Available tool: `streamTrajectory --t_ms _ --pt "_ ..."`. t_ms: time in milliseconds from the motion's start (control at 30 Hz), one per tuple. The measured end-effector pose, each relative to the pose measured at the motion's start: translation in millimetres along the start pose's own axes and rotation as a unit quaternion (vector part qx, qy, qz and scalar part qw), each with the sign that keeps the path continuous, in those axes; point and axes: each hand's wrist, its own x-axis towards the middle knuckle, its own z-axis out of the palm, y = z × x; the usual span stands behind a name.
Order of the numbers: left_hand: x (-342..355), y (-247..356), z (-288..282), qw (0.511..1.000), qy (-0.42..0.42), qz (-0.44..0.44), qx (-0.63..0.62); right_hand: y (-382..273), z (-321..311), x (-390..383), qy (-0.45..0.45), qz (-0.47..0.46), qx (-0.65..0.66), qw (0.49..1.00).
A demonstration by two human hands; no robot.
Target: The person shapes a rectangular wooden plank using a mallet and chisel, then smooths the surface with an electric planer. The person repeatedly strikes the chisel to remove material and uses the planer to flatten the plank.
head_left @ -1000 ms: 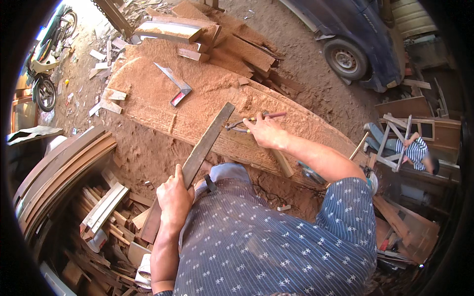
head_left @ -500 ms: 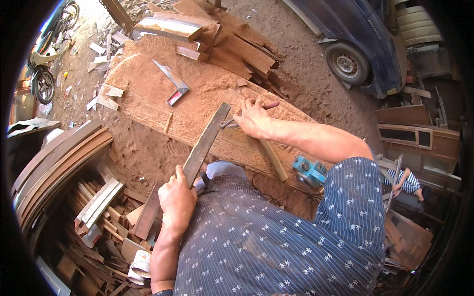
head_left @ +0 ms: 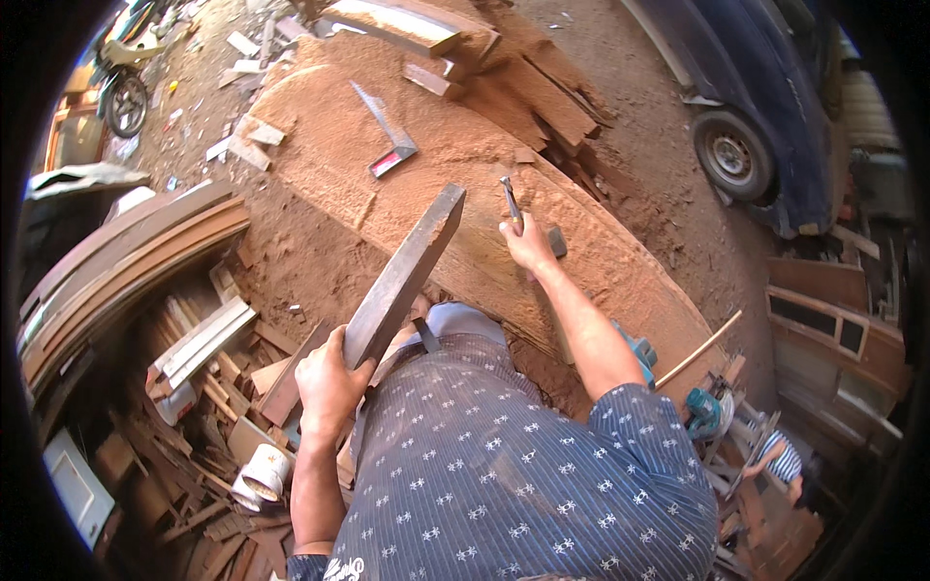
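My left hand (head_left: 327, 380) is closed round the lower end of a long, dark wooden bar (head_left: 409, 266), which slants up and to the right over the edge of the sawdust-covered workbench (head_left: 320, 165). My right hand (head_left: 528, 244) grips a pair of pliers (head_left: 511, 197) by the handles, their metal head pointing away from me above the bench. Just right of those fingers, a small dark block (head_left: 556, 242) rests on the bench; my forearm covers what lies beyond it. A try square (head_left: 392, 155) with a red-marked stock lies farther off on the sawdust.
Blue power tools (head_left: 712, 412) and a thin stick (head_left: 699, 349) are at the right. Stacked boards (head_left: 145, 261) and offcuts (head_left: 208, 416) fill the left. Timber (head_left: 397, 24) is piled at the far end. A vehicle (head_left: 756, 107) stands far right; a striped-shirted person (head_left: 783, 455) is lower right.
My right hand has lifted from the bench with the pliers, now pointing away. The wooden bar has turned so a broad dark face shows. The whole view has shifted.
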Motion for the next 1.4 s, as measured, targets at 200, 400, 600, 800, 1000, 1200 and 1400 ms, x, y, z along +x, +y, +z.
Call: streamTrajectory --t_ms 200,400,600,800,1000,1200,1400 --pt "-15.3 -20.6 5.4 0.998 0.017 -0.065 0.004 91.0 46.1 -53.5 0.189 0.043 -0.162 0.968" --pt "-26.3 -16.5 22.7 0.996 0.0 -0.088 -0.026 176.0 46.0 -25.3 0.111 -0.009 -0.159 0.981" --pt "-33.5 -20.7 34.8 0.989 -0.022 -0.122 -0.077 81.2 13.2 -44.6 0.069 -0.012 0.004 0.998" --pt "-32.9 -15.4 38.8 0.992 0.001 -0.106 -0.063 -61.8 30.7 -108.7 -0.096 -0.269 -0.021 0.958" --pt "-40.0 -19.5 47.1 0.994 0.029 -0.094 -0.051 -131.4 32.3 -138.4 -0.13 -0.477 -0.044 0.868" --pt "-40.2 -20.9 49.4 0.995 0.034 -0.081 -0.048 -94.8 56.3 -58.1 -0.084 -0.259 -0.149 0.951" --pt "-37.8 -18.6 45.2 0.992 0.01 -0.108 -0.063 -139.3 17.2 -106.0 -0.151 -0.448 -0.052 0.88"
